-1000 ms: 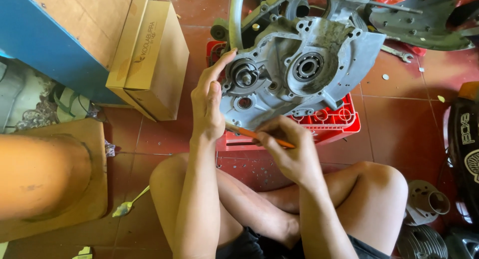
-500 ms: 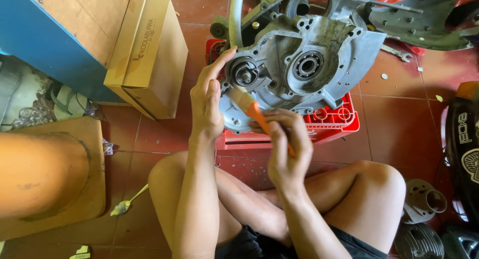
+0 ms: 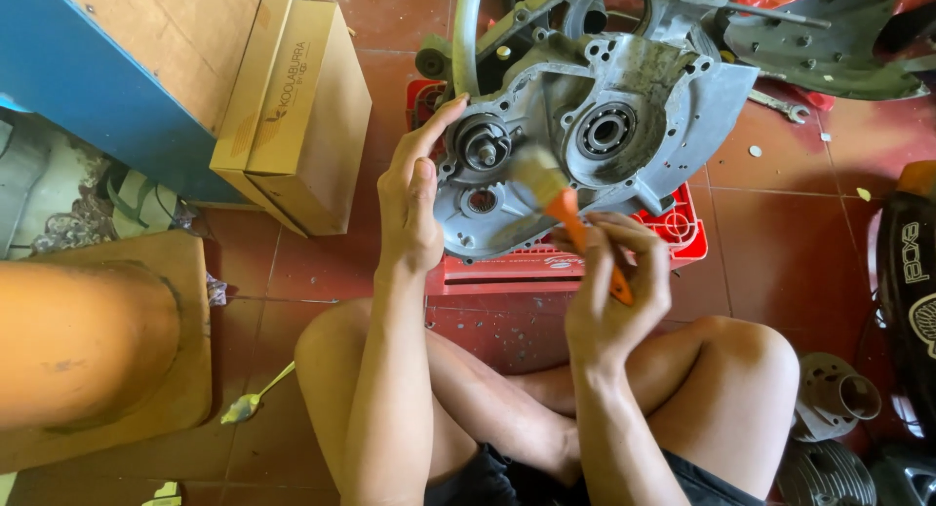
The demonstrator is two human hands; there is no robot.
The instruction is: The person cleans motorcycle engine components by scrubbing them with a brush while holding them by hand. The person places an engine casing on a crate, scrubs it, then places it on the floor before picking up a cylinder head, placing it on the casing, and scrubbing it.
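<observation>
A grey metal engine casing with round bearing holes lies on a red plastic crate in front of my crossed legs. My left hand rests flat against the casing's left edge, fingers pointing up. In my right hand is a paintbrush with an orange handle. Its pale bristles touch the casing near the lower middle, between the two bearing holes.
A long cardboard box leans by a blue and wooden panel at the left. A person's bare leg rests on a wooden stool. A spanner lies on the red tiles; finned cylinders sit at the lower right. A spoon lies by my knee.
My right hand has swung the brush from lying level near the crate up to the casing face, bristles now on the metal. The left hand has stayed on the casing's edge.
</observation>
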